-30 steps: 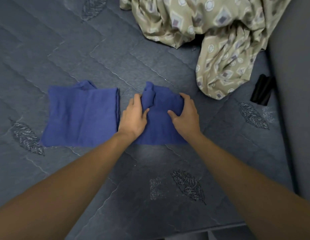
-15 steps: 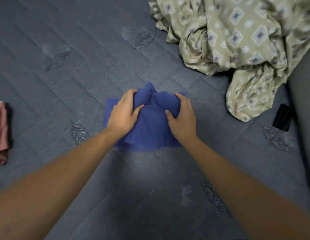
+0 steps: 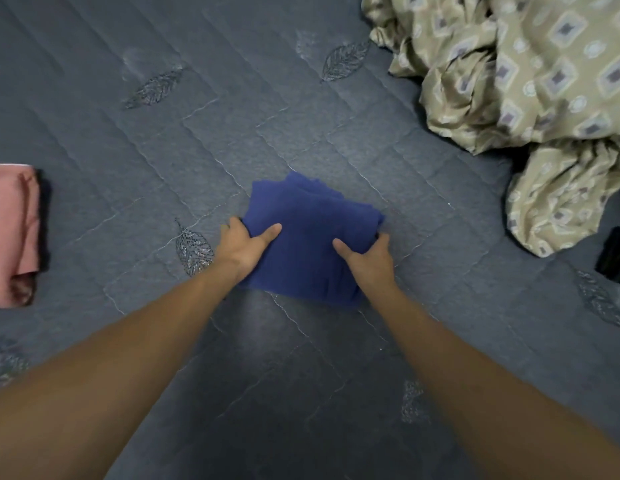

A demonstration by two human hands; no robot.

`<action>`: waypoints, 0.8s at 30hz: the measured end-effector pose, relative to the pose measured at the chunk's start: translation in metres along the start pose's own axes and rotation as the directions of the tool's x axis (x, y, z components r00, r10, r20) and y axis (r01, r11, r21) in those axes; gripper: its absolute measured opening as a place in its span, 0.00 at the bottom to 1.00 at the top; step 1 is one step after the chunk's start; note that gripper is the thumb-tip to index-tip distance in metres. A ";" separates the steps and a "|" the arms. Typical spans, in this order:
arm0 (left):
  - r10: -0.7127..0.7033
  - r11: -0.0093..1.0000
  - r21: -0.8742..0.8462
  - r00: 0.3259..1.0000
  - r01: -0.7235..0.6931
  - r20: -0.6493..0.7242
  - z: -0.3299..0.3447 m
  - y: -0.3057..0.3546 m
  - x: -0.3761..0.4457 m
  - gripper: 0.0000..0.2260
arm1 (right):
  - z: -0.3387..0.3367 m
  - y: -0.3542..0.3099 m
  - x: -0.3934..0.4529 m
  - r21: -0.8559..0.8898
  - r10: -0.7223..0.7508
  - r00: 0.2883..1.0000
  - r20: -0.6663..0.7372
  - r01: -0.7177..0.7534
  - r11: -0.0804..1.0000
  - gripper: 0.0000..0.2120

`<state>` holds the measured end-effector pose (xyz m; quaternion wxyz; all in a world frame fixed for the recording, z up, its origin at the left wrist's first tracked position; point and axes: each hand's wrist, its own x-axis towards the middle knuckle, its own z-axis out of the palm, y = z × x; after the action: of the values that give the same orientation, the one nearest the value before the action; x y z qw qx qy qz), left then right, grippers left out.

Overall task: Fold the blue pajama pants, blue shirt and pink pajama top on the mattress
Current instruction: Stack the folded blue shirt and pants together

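Near the middle of the grey quilted mattress (image 3: pixel 232 140), the left hand (image 3: pixel 244 245) and right hand (image 3: pixel 369 259) clamp the side edges of the folded dark-blue cloth garment (image 3: pixel 308 237), thumbs on top, other fingers tucked beneath. Best keep both edges level so the layers stay stacked.

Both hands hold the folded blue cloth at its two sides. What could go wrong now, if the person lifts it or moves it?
1. The left hand and right hand grip only the side edges of the folded blue garment; its layers are uneven at the far edge, so the fold may open when lifted.
2. The crumpled patterned sheet lies close on the right; a move that way may snag it.
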<state>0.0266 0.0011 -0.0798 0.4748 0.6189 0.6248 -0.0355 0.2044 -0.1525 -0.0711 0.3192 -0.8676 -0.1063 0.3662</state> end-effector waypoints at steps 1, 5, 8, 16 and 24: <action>0.004 0.997 -0.083 0.999 0.000 0.043 0.002 0.001 0.002 0.36 | 0.002 -0.004 0.002 0.049 0.025 0.999 0.029 -0.026 0.998 0.42; 0.128 0.984 -0.141 0.982 -0.108 0.139 0.011 0.008 0.003 0.25 | 0.011 -0.012 0.007 0.110 -0.046 0.997 0.054 0.040 0.993 0.38; 0.215 0.974 -0.093 0.974 -0.209 0.065 0.011 0.015 -0.001 0.18 | 0.011 -0.018 0.002 0.085 -0.154 0.986 0.065 0.149 0.985 0.32; 0.287 0.941 -0.158 0.953 -0.299 -0.093 -0.059 0.012 -0.022 0.16 | 0.005 -0.078 -0.036 0.086 -0.385 0.920 0.071 0.379 0.922 0.25; 0.300 0.929 -0.157 0.930 -0.336 -0.214 -0.202 -0.056 -0.016 0.21 | 0.121 -0.174 -0.096 0.085 -0.508 0.856 0.091 0.502 0.861 0.23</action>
<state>-0.1330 0.1039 0.0110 0.4708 0.6643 0.5580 0.1604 0.0597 -0.0007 0.0291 0.4227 -0.7781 -0.3369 0.3200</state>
